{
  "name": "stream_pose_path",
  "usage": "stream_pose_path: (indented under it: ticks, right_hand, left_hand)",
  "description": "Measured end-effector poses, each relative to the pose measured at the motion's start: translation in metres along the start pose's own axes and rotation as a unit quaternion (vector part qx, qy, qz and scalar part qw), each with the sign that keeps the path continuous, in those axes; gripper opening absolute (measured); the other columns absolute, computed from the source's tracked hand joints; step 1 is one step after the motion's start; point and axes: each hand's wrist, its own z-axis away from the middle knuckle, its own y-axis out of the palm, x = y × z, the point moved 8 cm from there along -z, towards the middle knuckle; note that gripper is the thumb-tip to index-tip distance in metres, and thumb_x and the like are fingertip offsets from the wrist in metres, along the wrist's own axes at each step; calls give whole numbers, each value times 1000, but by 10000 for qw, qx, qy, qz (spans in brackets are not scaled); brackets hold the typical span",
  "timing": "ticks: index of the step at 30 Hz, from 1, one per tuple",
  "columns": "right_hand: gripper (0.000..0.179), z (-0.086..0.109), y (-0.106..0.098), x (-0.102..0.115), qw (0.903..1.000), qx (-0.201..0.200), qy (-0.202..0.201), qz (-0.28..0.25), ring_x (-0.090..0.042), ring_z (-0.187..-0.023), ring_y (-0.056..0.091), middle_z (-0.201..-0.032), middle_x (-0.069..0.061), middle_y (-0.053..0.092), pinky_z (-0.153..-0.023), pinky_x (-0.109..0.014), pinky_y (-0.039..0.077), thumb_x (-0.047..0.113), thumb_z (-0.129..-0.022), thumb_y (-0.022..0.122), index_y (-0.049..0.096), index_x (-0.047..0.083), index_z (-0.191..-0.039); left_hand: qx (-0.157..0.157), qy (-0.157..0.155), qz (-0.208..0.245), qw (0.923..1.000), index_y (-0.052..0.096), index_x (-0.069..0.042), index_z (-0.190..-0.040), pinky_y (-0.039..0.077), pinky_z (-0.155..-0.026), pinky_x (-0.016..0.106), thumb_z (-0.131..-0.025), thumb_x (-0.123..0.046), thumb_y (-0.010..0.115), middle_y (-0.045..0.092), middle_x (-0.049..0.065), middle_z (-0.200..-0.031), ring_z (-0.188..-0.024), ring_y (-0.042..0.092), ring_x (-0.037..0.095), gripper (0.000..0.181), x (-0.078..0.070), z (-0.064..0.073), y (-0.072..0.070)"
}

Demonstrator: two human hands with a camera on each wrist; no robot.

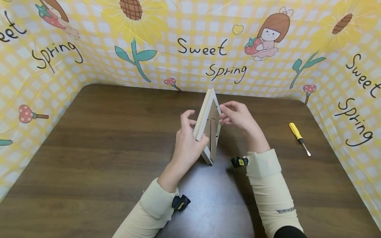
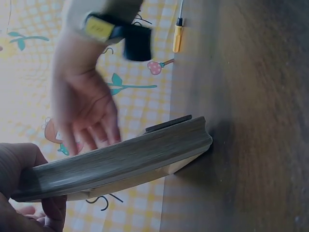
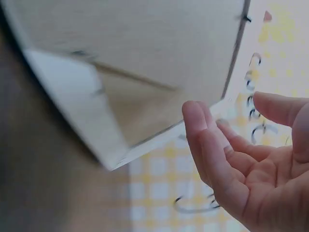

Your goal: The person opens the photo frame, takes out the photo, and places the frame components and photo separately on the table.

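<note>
A picture frame (image 1: pixel 204 115) with a pale wooden edge stands upright on the table, its brown backing board (image 3: pixel 159 38) turned toward the right hand. A brown stand flap (image 1: pixel 212 142) and small dark metal tabs show on that back. The left hand (image 1: pixel 189 142) grips the frame's near side edge, thumb on the back side and fingers on the other. Beside the far edge is the right hand (image 1: pixel 236 115); in the right wrist view its fingers (image 3: pixel 212 150) are loosely bent, with a gap to the thumb and nothing held. The frame's front is hidden in the head view.
A screwdriver (image 1: pixel 295 131) with a yellow handle lies on the brown wooden table (image 1: pixel 89 158), right of the right hand. A yellow checked cloth (image 1: pixel 190 29) printed with flowers and lettering hangs behind the table and along both sides.
</note>
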Motion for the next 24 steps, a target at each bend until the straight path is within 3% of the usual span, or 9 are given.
stream_pose_path:
  ticks: [3, 8, 14, 20, 24]
  right_hand:
    - [51, -5, 4, 18, 9998, 88, 61, 169, -14, -72, 70, -95, -14, 66, -68, -20, 57, 34, -104, 51, 49, -5, -136]
    - [53, -9, 10, 37, 9983, 266, 297, 433, -15, -61, 67, -78, -9, 62, -59, -21, 55, 39, -103, 50, 50, -8, -128]
    - [54, -11, 15, 44, 9932, 554, 619, 810, -19, -64, 70, -76, -9, 64, -66, -27, 59, 45, -101, 52, 49, -5, -120]
    - [38, -12, 19, 46, 9932, 605, 751, 655, -17, -59, 70, -68, -9, 68, -65, -30, 60, 31, -96, 66, 53, -4, -102]
    - [32, -11, 17, 45, 9933, 560, 798, 624, -17, -57, 69, -69, -9, 67, -62, -28, 59, 24, -94, 69, 54, -4, -99]
  left_hand:
    - [-8, 17, 112, 9999, 27, -9, -143, 55, -63, 35, -76, 2, 67, 64, 14, -110, -74, 67, 25, 79, 0, 0, 0]
    - [39, 111, 173, 9998, 26, -8, -144, 55, -63, 35, -77, 3, 67, 64, 14, -111, -74, 68, 23, 80, -2, 0, 1]
    - [119, 177, 49, 9998, 28, -8, -143, 55, -64, 34, -78, 3, 68, 64, 15, -112, -76, 67, 26, 77, -8, 3, 3]
    - [181, 311, -13, 9994, 30, -7, -142, 53, -59, 30, -79, 2, 69, 64, 15, -111, -71, 66, 23, 74, -10, 4, 5]
    - [266, 326, 92, 9991, 31, -8, -141, 54, -60, 28, -80, 0, 71, 64, 14, -112, -74, 68, 21, 74, -10, 5, 8]
